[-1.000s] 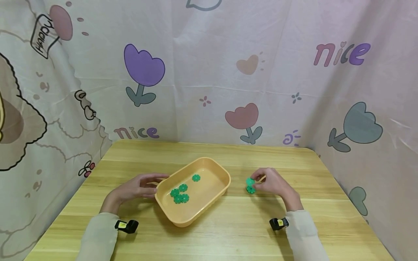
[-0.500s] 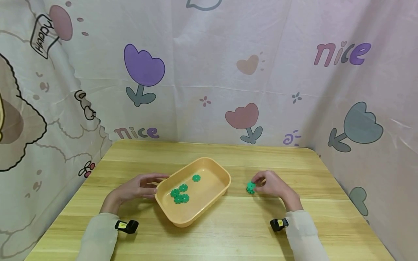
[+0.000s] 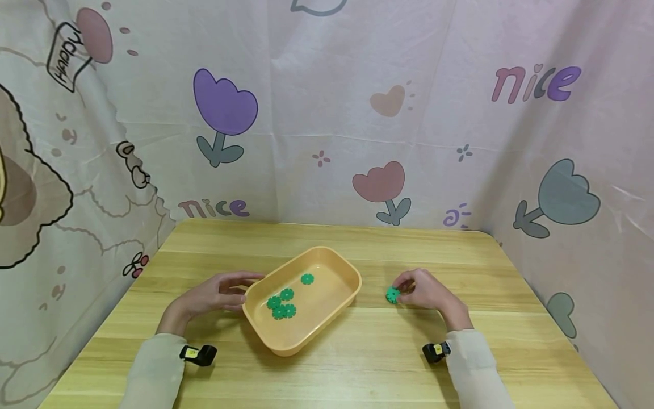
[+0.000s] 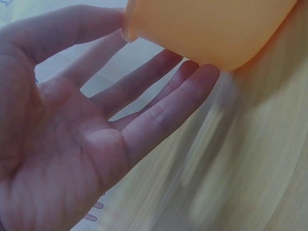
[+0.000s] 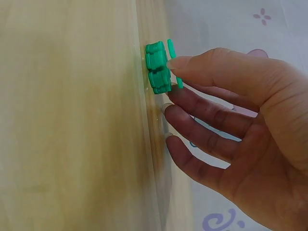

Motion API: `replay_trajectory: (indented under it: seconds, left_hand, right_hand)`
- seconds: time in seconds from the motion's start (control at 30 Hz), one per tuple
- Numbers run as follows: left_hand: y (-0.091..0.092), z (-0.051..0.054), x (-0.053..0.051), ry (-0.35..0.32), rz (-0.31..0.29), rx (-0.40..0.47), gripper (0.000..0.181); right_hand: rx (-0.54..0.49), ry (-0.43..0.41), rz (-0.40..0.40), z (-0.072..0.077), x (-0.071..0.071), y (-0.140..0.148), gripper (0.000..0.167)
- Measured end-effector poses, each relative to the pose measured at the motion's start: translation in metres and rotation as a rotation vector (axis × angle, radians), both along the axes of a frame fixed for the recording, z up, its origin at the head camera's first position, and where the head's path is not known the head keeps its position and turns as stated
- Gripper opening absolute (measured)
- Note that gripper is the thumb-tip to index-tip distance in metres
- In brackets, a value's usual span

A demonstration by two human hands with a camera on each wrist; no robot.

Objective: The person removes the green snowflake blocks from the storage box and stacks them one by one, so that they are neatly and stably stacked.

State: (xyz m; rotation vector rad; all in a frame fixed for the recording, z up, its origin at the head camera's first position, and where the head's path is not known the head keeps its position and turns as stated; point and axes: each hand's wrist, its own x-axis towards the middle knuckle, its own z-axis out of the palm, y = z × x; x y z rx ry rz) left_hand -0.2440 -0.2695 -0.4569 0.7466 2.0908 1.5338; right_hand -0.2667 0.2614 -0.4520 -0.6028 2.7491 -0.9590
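Note:
My left hand [image 3: 217, 292] touches the left end of a yellow plastic tray [image 3: 327, 318]. In the left wrist view its fingers [image 4: 161, 115] are fairly straight against the tray's outer wall [image 4: 202, 29]. Over on the right, my right hand [image 3: 424, 289] pinches a thin green flower-shaped disc [image 5: 171, 48] between thumb and finger. Directly under it, a short stack of like green discs [image 5: 158, 67] stands on the table. A narrow gap shows between the held disc and part of the stack. Inside the tray lie several green flower discs [image 3: 287, 294], one apart from the rest [image 3: 307, 279].
Both hands work over a light wooden table [image 3: 357, 369]. A patterned white curtain [image 3: 306, 125] hangs behind it and along the sides. Bare wood lies between the tray and the stack. Black wrist cameras [image 3: 199, 355] sit over the sleeves.
My right hand has lowered the held disc onto or just above the stack, where earlier it was tilted higher up. The left hand and tray have stayed in place.

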Motion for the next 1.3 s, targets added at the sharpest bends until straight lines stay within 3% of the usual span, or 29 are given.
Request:
replay_trajectory:
  seconds: [1.3]
  left_hand:
    - [-0.0006,-0.0002,-0.0011,-0.012,-0.009,0.012,0.054]
  right_hand:
    - [-0.035,-0.021,0.063,-0.0041,-0.0019,0.0040,0.023]
